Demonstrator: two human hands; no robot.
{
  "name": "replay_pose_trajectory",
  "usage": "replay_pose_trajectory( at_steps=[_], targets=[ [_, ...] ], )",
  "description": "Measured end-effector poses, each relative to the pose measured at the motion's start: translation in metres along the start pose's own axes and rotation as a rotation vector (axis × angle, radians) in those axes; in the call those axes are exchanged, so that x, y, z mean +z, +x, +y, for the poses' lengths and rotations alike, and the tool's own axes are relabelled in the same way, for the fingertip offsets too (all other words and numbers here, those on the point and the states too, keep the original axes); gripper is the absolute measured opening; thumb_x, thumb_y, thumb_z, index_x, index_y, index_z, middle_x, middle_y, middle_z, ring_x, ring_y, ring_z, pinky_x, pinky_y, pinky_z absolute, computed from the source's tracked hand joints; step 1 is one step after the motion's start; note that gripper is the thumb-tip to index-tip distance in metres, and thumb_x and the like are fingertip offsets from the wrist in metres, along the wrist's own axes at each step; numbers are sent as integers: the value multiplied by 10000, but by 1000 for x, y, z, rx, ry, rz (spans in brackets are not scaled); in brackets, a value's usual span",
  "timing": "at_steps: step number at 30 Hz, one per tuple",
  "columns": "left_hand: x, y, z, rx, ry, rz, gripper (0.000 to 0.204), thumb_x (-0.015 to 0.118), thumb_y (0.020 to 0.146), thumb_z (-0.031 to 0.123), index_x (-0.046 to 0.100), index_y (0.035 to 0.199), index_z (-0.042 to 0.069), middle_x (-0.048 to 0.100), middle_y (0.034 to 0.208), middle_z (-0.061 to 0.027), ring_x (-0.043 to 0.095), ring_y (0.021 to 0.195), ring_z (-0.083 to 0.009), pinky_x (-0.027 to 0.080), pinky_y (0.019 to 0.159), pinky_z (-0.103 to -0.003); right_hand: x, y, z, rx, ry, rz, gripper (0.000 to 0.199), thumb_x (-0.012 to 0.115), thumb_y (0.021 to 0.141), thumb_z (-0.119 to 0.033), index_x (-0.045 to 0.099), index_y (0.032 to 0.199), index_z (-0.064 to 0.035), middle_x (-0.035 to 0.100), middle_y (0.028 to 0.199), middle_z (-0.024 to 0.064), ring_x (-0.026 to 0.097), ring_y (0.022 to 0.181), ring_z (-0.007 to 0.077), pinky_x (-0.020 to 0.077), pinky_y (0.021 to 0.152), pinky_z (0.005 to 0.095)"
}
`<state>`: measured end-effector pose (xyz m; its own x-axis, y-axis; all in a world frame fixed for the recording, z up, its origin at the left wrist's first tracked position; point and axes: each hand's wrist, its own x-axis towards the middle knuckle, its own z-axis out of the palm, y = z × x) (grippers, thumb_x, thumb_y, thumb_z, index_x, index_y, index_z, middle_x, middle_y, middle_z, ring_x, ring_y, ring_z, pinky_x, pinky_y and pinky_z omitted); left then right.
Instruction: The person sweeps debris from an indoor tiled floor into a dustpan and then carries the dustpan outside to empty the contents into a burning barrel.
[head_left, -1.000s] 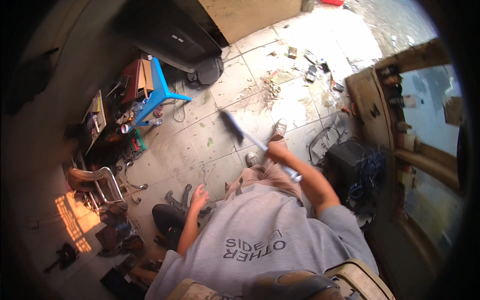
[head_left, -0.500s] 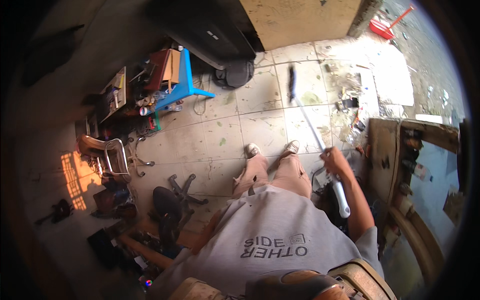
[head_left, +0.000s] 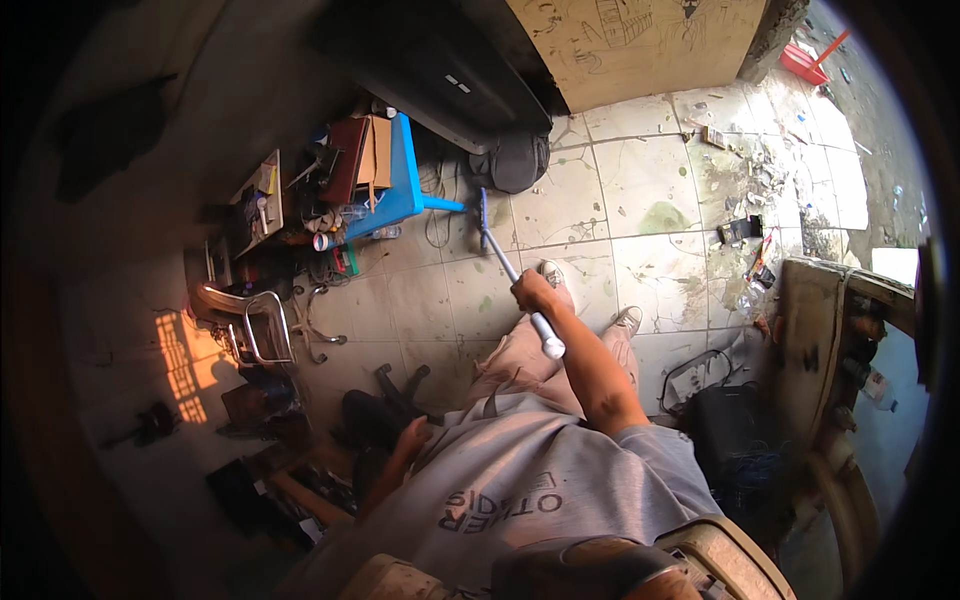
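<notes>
Moved since half a second ago: the broom (head_left: 503, 258) and the right hand (head_left: 534, 290) are now further left in view, the head out of the sunlit tiles and near a blue leg.
Chair, far left: a bent, shiny metal tube frame (head_left: 268, 328) with a curved back, near a barred patch of orange light.
Blue worktop (head_left: 404, 185): smooth, plastic-looking, carrying a flat dark-red folder (head_left: 347, 160) and a tan cardboard piece (head_left: 378, 155).
Left hand (head_left: 412, 438): low beside the grey cloth shirt (head_left: 560, 450), in shadow; whether its fingers are apart or together I cannot tell.
Broom: a slim, straight handle with a thicker, rounded white end, slanting up-left to a narrow bluish head just beside the worktop's leg; floor contact is unclear.
Right hand: fingers clamped around the handle, just short of the white end.
Floor (head_left: 640, 255): pale square tiles, stained and smudged, dark at the joints.
Litter, right: scattered scraps around a crumpled black piece (head_left: 740, 231).
Dustpan (head_left: 803, 63), upper right: red, with a stick handle.
</notes>
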<state>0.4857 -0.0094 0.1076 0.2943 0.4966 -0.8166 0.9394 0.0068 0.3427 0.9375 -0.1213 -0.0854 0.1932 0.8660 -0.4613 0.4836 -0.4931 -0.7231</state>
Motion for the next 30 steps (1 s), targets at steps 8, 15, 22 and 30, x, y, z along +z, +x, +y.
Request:
replay_pose_trajectory(
  at_steps=[8,15,22,30],
  targets=[
    [-62,62,-6,-90,-84,-106,502,502,894,226,422,1357,50,565,1208,-157,599,951,-212,480,793,-355,-15,-142,6,612,792,155,277,583,850,-197,602,714,44,545,514,108,550,416,189,438,406,339],
    [-62,157,109,-45,-144,-135,574,542,860,162,370,1404,105,512,1293,-166,622,917,-224,505,759,-373,-43,-215,-54,216,409,324,285,535,883,-199,620,774,50,583,568,109,571,467,174,460,477,341],
    [-40,168,203,132,-116,-220,593,552,848,165,369,1411,128,453,1369,-202,628,948,-246,504,770,-364,-53,-125,-13,458,607,140,317,587,868,-248,639,714,24,583,559,89,534,435,164,439,436,328],
    [-48,174,147,-114,60,-114,577,575,832,143,404,1383,166,579,1171,-134,624,763,-204,496,650,-354,-135,-197,55,671,905,366,291,558,873,-202,600,727,47,566,560,104,532,418,179,426,383,327]
  ],
)
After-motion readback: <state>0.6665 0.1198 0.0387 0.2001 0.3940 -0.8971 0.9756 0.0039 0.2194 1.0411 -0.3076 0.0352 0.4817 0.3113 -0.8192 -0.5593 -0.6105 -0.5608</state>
